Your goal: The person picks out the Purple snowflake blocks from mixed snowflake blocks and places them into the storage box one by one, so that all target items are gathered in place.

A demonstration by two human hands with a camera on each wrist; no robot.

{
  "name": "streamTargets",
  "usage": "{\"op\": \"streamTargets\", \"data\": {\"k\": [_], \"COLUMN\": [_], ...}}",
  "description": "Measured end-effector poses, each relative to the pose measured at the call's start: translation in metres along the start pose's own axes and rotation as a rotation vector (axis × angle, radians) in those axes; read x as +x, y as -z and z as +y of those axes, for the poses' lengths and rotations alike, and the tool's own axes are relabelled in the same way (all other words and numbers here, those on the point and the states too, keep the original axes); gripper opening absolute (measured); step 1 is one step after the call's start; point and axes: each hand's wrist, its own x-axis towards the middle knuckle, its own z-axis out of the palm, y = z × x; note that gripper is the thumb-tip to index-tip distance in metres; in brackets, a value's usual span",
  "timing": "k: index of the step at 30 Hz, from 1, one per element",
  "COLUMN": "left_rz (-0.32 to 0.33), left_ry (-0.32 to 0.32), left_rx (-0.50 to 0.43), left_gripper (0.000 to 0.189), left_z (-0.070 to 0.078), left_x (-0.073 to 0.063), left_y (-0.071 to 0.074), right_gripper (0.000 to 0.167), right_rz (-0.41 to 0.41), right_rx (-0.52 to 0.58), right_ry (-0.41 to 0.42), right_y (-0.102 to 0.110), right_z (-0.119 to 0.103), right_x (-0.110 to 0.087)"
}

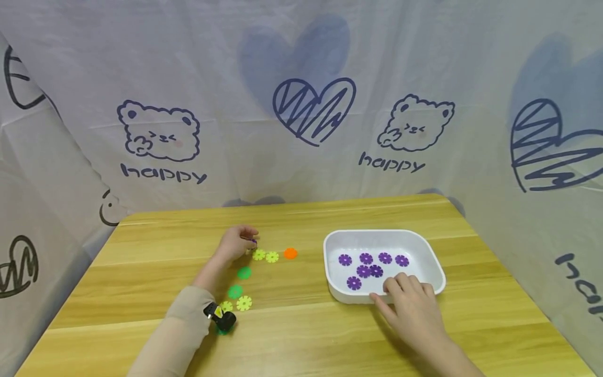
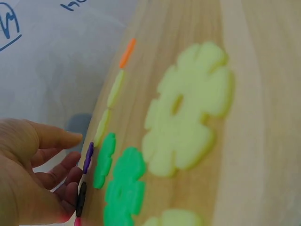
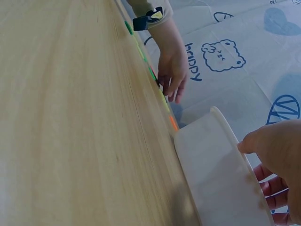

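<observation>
At the table's left, my left hand (image 1: 235,243) is over a purple flower-shaped disc (image 2: 88,158), its fingers relaxed and partly spread. A black disc (image 2: 81,199) lies by its lower fingers, with a sliver of pink beside it. Contact with the purple disc is hard to tell. My right hand (image 1: 416,310) grips the near rim of a white plastic tray (image 1: 336,297), thumb outside and fingers inside. Several purple flower-shaped discs (image 1: 354,283) lie in this tray, two of them overlapping.
Between the left hand and tray lie yellow discs (image 1: 272,257) and an orange disc (image 1: 290,253). Green discs (image 1: 235,291) and another yellow disc (image 1: 244,303) run along the left forearm, which partly covers some. A printed cloth (image 1: 226,131) hangs behind the wooden table (image 1: 301,335).
</observation>
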Motion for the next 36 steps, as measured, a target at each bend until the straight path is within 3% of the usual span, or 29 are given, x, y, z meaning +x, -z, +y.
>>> {"op": "streamTargets", "data": {"k": [9,19,29,36], "left_rz": [-0.015,-0.020,-0.007,-0.030], "left_ry": [-0.013,-0.002,0.050,0.020], "left_rx": [0.148,0.197,0.114,0.046], "left_gripper": [0.034,0.030,0.015,0.020], "left_z": [0.002,0.006,0.017,0.030], "left_x": [-0.001,0.001,-0.007,-0.018], "left_y": [-0.004,-0.002,0.006,0.009], "right_gripper": [0.029,0.029,0.030,0.030], "right_rz": [0.019,0.043,0.028,0.039], "right_rx": [-0.001,-0.012,-0.016,-0.015], "right_ry": [0.009,0.022,0.019,0.025], "right_y": [0.000,0.000,-0.002,-0.002], "right_z": [0.000,0.001,0.003,0.003], "right_x": [0.000,0.000,-0.001,0.000]}}
